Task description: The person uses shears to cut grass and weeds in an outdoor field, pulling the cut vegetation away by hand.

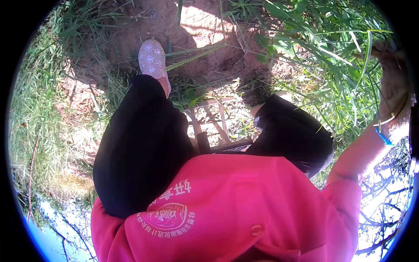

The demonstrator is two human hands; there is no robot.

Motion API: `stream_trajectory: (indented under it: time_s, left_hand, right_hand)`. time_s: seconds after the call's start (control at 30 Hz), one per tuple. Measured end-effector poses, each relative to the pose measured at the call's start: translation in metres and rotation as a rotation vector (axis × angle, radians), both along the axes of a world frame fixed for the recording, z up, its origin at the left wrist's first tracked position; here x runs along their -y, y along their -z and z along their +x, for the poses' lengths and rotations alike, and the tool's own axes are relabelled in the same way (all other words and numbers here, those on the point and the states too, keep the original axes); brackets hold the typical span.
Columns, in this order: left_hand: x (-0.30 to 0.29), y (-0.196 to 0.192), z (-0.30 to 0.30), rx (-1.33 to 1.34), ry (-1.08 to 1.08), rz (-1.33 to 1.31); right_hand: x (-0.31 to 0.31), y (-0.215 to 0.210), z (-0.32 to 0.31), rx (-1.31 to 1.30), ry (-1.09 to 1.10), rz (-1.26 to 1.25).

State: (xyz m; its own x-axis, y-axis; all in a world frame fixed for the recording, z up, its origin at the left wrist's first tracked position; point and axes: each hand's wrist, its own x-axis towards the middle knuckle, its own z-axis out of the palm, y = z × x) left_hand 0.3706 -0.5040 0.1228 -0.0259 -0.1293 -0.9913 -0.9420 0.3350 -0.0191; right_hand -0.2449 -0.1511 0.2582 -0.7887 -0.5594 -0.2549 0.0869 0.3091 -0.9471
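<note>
My right hand (393,87) is at the far right edge, raised beside tall green grass (340,48). It lies in shadow, and grass blades cross in front of it, so I cannot make out whether its fingers hold anything. A blue bracelet (384,136) circles that wrist. My left hand is out of sight; the left sleeve ends behind my bent left leg (139,144). A green twisted cord (196,59) runs in two strands from my left shoe (152,58) to a spot on the soil, with a thinner strand going on upward.
I sit low with both knees bent, in black trousers and a pink shirt (244,196). Between my legs shows a slatted wooden seat or frame (214,120). Reddish bare soil (131,26) lies ahead, with grass and weeds (39,113) on both sides.
</note>
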Motion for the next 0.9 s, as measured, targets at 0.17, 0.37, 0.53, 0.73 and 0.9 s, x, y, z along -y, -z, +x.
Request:
stream_trajectory:
  time_s: [0.17, 0.37, 0.53, 0.73, 0.9]
  left_hand:
    - [0.026, -0.006, 0.074, -0.005, -0.108, -0.114]
    - [-0.023, 0.043, 0.121, -0.114, -0.272, -0.073]
    - [-0.074, 0.086, 0.107, -0.31, -0.344, -0.035]
    - [-0.004, 0.048, 0.071, -0.6, -0.423, -0.096]
    - [0.046, -0.068, 0.024, -0.937, -0.596, -0.315]
  right_hand:
    - [0.021, -0.046, 0.065, 0.041, 0.239, -0.169]
    - [0.064, -0.075, 0.13, -0.035, 0.255, -0.377]
    - [0.136, -0.128, 0.181, -0.249, 0.047, -0.187]
    - [0.162, -0.134, 0.215, -0.894, -0.283, 0.247]
    - [0.157, -0.155, 0.246, -0.816, -0.371, 0.42]
